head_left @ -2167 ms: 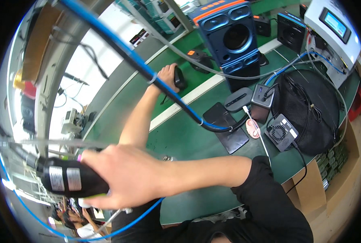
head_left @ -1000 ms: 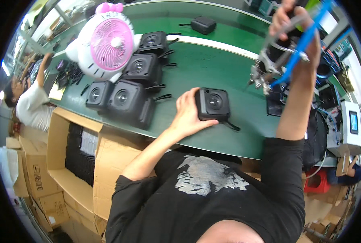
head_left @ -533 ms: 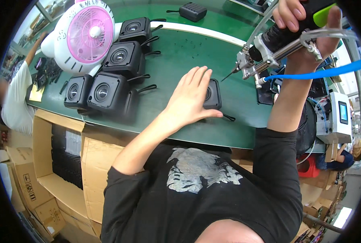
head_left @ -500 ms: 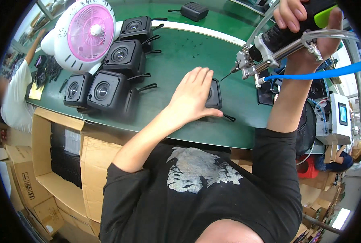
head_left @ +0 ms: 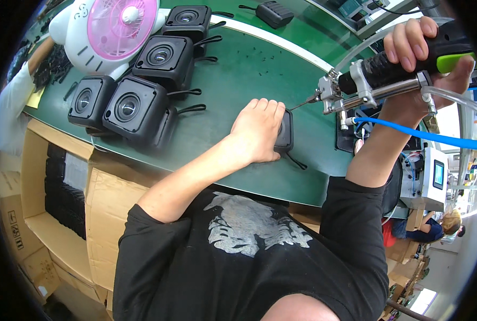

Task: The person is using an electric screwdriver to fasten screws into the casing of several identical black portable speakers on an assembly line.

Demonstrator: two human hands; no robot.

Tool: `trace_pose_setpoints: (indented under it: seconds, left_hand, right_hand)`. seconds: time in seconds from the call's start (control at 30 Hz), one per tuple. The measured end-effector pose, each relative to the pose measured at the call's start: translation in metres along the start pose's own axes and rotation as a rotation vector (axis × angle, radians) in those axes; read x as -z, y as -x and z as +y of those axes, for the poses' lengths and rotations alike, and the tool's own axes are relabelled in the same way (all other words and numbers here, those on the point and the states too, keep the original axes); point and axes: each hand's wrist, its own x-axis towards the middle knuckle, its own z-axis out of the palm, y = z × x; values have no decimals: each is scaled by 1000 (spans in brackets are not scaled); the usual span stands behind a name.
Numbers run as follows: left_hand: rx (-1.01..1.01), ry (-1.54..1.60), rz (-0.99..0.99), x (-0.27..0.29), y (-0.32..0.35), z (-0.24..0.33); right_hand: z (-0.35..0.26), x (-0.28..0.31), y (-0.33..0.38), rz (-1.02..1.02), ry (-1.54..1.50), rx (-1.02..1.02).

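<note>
Surface: green-topped counter (head_left: 238,75)
Left part: four black cube speakers (head_left: 134,109), white-and-pink fan (head_left: 115,29)
Middle: small black speaker (head_left: 284,131)
</note>
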Motion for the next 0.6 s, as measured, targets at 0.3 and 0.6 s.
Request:
trace_pose_setpoints:
  seconds: [0.3,0.6]
  left_hand:
    - [-10,99,131,-10,3,-1]
    - [-10,8,122,-8,3,2]
  right_hand:
    - [25,4,16,3,-45,-168]
    - [2,3,17,0,-9,-144]
